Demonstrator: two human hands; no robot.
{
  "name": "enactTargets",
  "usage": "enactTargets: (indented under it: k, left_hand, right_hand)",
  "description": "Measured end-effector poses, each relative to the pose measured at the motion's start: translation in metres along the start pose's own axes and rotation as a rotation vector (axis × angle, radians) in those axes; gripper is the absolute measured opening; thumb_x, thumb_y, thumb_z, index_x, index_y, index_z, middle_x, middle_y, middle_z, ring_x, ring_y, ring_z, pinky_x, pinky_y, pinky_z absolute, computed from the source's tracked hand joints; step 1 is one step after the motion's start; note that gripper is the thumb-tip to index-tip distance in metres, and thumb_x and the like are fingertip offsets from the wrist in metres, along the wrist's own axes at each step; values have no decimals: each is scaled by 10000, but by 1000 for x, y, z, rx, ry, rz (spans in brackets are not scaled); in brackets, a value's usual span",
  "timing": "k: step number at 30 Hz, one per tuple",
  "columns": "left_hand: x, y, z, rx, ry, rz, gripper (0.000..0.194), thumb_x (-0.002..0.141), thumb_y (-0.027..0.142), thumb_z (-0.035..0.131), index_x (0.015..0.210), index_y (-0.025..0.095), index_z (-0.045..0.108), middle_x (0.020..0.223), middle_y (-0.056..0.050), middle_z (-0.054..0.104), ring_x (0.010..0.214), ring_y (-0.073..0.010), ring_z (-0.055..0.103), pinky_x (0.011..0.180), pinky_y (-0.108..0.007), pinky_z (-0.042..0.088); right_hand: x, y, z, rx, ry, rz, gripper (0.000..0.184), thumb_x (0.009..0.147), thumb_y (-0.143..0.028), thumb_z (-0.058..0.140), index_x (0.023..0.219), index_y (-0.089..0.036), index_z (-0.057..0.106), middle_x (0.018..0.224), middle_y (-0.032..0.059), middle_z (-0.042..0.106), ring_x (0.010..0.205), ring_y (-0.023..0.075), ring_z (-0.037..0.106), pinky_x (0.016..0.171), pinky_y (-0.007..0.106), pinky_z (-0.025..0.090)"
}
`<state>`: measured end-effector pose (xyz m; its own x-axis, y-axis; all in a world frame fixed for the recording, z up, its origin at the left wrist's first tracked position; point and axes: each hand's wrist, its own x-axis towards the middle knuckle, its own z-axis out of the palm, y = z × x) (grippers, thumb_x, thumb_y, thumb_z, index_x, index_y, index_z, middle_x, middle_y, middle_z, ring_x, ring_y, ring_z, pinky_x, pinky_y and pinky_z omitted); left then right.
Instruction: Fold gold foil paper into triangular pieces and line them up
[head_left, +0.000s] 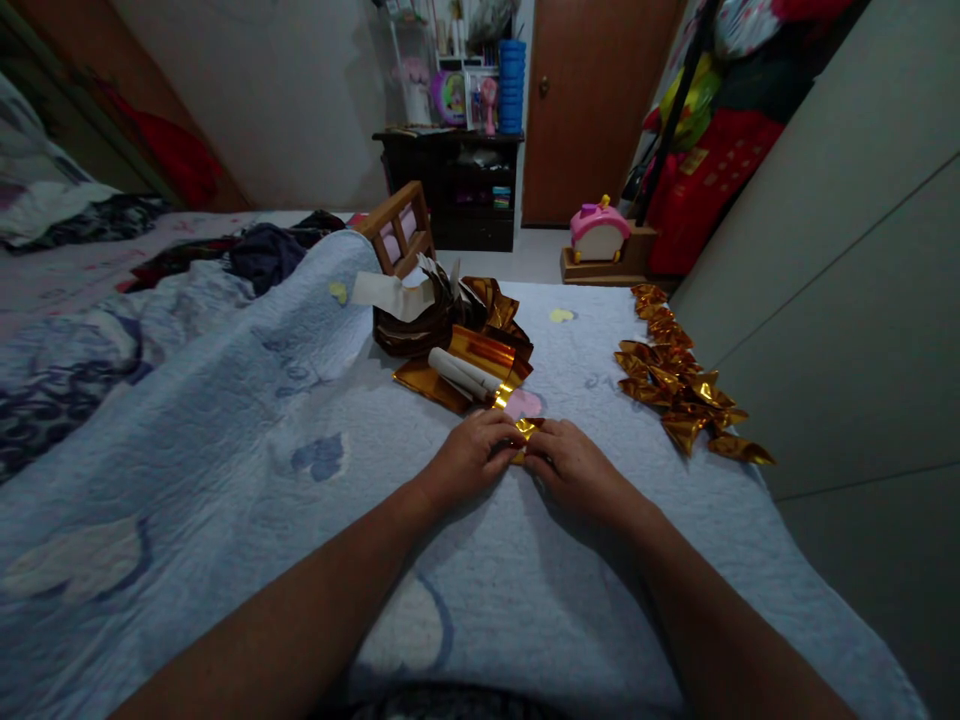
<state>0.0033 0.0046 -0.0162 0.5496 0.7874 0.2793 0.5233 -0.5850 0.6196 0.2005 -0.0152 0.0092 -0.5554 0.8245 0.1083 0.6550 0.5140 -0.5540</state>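
Note:
My left hand (476, 450) and my right hand (574, 460) meet low over the bed, fingers closed on a small piece of gold foil paper (527, 428) between them. Part of that piece is hidden under my fingertips. Just beyond my left hand, rolled white paper (461, 374) lies on flat gold foil sheets (484, 350). Behind it sits a loose stack of foil sheets (412, 328), their brown and white sides showing. To the right, several folded gold foil pieces (675, 390) lie in a heap along the bed's edge.
A blue patterned quilt (300, 520) covers the bed. Crumpled clothes and bedding (262, 255) lie at the left. Past the bed's far end stand a dark shelf (450, 180), a pink toy (600, 232) and a wooden door (592, 110). A pale cabinet (847, 300) borders the right.

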Motion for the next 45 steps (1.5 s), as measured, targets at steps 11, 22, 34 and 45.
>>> enactTargets:
  k: [11,22,34,45]
  left_hand:
    - [1,1,-4,-51,-8,-8,187,882,102,628,994,200,741,1075,-67,718,1048,-218,648,958,-385,514]
    - [0,5,-4,-50,-24,-29,136,880,142,663,994,196,714,1074,-61,697,1045,-220,630,950,-378,496]
    - [1,1,-10,-100,-79,2,163,891,130,661,1034,185,719,1126,-73,679,1093,-219,623,988,-374,490]
    - [1,-2,-6,-81,-79,-22,154,890,136,672,1029,188,716,1111,-71,684,1074,-227,618,972,-387,494]
  right_hand:
    - [1,-2,9,-202,9,196,180,921,-152,535,833,-181,690,831,55,669,790,191,566,731,313,366]
    - [2,-6,11,-254,26,260,166,905,-191,554,780,-189,664,845,66,693,800,206,594,717,324,364]
    - [5,-15,10,-306,12,323,196,911,-175,527,810,-177,695,861,83,719,798,215,609,704,328,338]
    - [6,-14,12,-314,25,323,192,899,-177,521,834,-177,701,866,87,717,799,219,604,698,332,325]
